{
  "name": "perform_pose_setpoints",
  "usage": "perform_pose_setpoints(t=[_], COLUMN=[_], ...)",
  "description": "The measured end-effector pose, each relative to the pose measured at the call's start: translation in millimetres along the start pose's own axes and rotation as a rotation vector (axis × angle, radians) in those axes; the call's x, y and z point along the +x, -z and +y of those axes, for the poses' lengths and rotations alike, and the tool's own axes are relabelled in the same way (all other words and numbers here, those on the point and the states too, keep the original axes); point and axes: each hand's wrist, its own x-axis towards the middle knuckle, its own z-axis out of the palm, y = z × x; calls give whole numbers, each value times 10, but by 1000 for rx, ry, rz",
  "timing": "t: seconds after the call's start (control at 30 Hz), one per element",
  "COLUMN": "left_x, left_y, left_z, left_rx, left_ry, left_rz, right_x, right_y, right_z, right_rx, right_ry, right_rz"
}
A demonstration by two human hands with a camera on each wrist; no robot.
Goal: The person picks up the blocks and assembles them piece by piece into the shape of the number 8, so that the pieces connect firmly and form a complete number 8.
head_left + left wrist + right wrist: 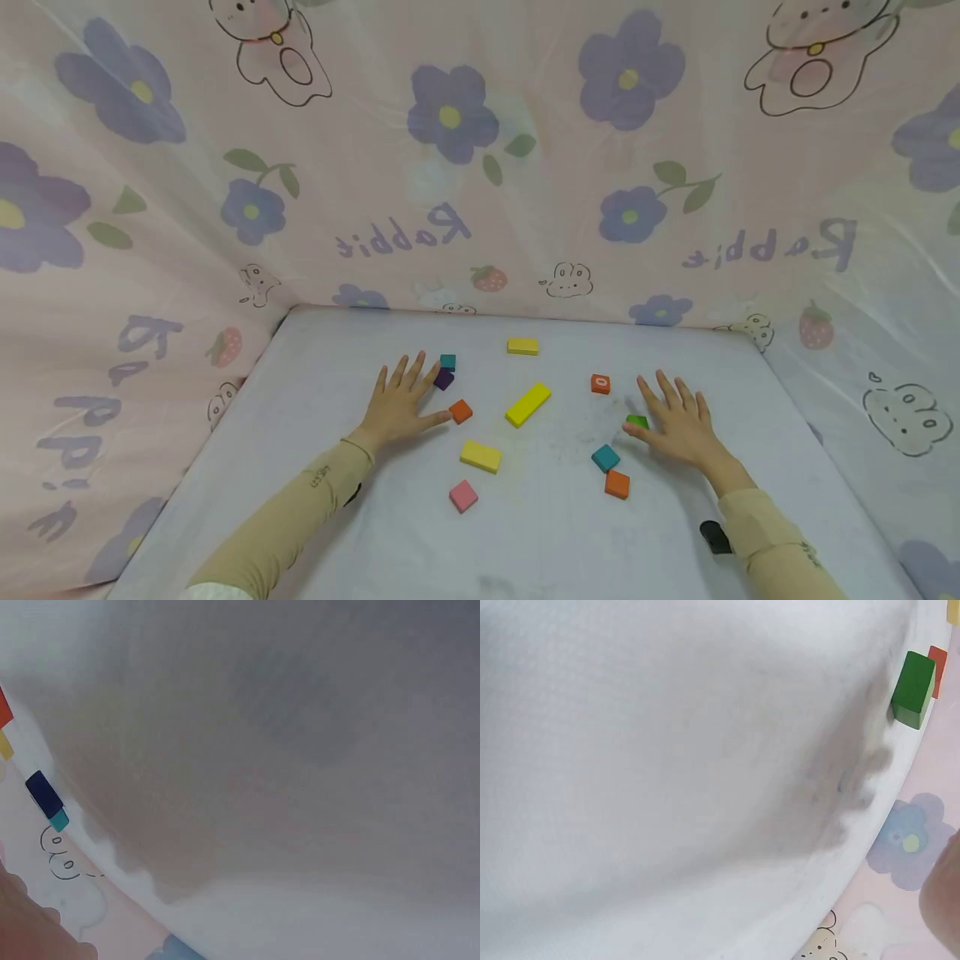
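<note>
A person's left hand (397, 411), coming from a beige sleeve (292, 508), is spread over the left part of a white desk (540, 554), its grip released and nothing held. Its thumb tip is right by a small orange cube-like block (461, 412); whether they touch cannot be told. Its index fingertip is just beside a dark purple block (444, 380), which adjoins a small teal block (447, 362) on its far side. The right hand (678, 427) is likewise released, fingers spread, over the right part, its thumb overlapping the near edge of a green rectangular block (637, 421) in the head view; contact there is unclear. Beyond that thumb is an orange block with a pale ring mark (600, 384); nearer the person, a teal square block (606, 458) sits against a second orange block (617, 485). Between the hands are a long bright-yellow bar (528, 405) lying slantwise, a yellow rectangular block (522, 347) farther off, a pale-yellow rectangular block (481, 457) nearer, and a pink square block (463, 497). Pink cloth (525, 200) printed with purple flowers and rabbits hangs behind the desk.
</note>
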Motion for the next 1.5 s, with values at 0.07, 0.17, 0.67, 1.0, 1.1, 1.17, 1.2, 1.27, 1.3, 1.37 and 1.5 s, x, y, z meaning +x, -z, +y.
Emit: perform_pose_setpoints(t=[0.07, 0.17, 0.67, 1.0, 1.1, 1.17, 1.2, 1.27, 1.3, 1.37, 1.5], left_x=[-15, -33, 19, 176, 226, 255, 269, 292, 304, 324, 354], left_y=[6, 10, -1, -18, -44, -60, -64, -71, -78, -86, -108], left_z=[19, 40, 179, 503, 610, 697, 742, 832, 873, 954, 1091], left_rx=[-14, -15, 3, -72, -79, -70, -63, -54, -44, -36, -36], left_ry=[-5, -1, 11, -30, -44, -47, -49, -55, -58, -63, -65], left_rz=[4, 9, 95, 182, 170, 141, 127, 106, 98, 86, 52], right_x=[-8, -14, 163, 450, 529, 584, 609, 665, 694, 749, 834], right_y=[-8, -16, 76, 58, 40, 19, 9, -21, -39, -74, -149], right_z=[-3, -8, -133, -417, -505, -557, -584, -635, -658, -703, -773], right_rx=[0, 13, -57, -52, -10, 21, 35, 50, 49, 50, 34], right_ry=[5, 17, 142, 260, 302, 334, 345, 372, 389, 414, 471], right_rz=[2, 6, 98, 140, 146, 139, 129, 118, 116, 114, 133])
